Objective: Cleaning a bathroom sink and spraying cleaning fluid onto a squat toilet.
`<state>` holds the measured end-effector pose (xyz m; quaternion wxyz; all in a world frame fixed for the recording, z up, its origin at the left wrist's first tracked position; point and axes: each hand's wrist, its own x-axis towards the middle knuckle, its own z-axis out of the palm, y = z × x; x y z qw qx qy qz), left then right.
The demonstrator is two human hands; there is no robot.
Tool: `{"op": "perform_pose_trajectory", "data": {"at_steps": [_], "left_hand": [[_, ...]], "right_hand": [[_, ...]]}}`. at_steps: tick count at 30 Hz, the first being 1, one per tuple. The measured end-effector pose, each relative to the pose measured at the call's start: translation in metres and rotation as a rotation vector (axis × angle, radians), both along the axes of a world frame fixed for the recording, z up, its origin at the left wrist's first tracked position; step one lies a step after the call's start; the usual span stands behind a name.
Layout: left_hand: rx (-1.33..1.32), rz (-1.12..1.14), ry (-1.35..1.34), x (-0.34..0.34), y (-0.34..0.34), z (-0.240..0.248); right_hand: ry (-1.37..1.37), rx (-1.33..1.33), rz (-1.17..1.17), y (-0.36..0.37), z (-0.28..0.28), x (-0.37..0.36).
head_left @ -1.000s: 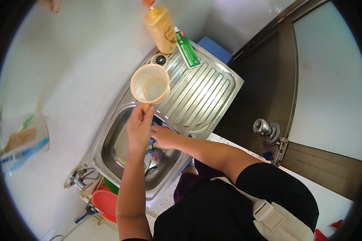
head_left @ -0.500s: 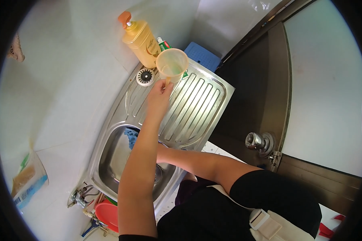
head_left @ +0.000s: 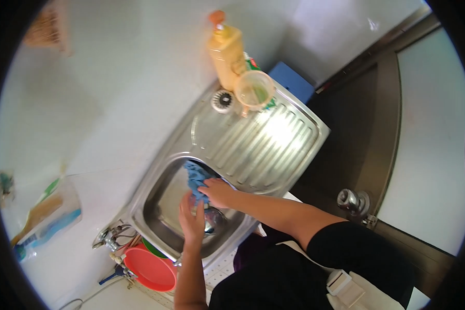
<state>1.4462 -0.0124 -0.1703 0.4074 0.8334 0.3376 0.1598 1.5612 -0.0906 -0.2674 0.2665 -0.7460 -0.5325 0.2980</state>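
Note:
Both of my hands are inside the steel sink basin [head_left: 163, 194]. My right hand [head_left: 217, 192] is closed on a crumpled blue cloth [head_left: 195, 173], which hangs toward the basin's far wall. Just below the cloth is my left hand [head_left: 192, 221], thumb and fingers apart, fingertips beside the cloth's lower end. Close to both hands, a shiny round metal part [head_left: 214, 221] shows low in the basin; its kind is unclear. A pale translucent cup [head_left: 255, 91] with a handle stands on the ribbed drainboard [head_left: 258, 150], away from my hands.
Behind the cup are a yellow pump bottle [head_left: 227, 59], a sink strainer [head_left: 222, 102] and a blue box-like object [head_left: 293, 82]. A faucet [head_left: 108, 237] and red basin [head_left: 151, 267] sit at lower left. A dark door with a round knob [head_left: 352, 200] stands right.
My left hand has let go of the cup, now standing on the drainboard, and has moved back into the basin beside my right hand. The view has shifted, so the sink appears further right.

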Motion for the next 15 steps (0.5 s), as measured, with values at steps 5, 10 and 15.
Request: {"op": "perform_pose_trajectory", "data": {"at_steps": [5, 10, 15], "left_hand": [[0.051, 0.232, 0.187, -0.106, -0.023, 0.018], [0.103, 0.354, 0.199, -0.138, -0.036, 0.0], [-0.045, 0.365, 0.194, -0.167, -0.05, -0.015]], "right_hand": [[-0.014, 0.116, -0.008, -0.008, 0.02, 0.013], [-0.047, 0.379, -0.012, -0.004, 0.065, 0.029], [-0.325, 0.654, -0.447, 0.0, 0.145, 0.093]]}}
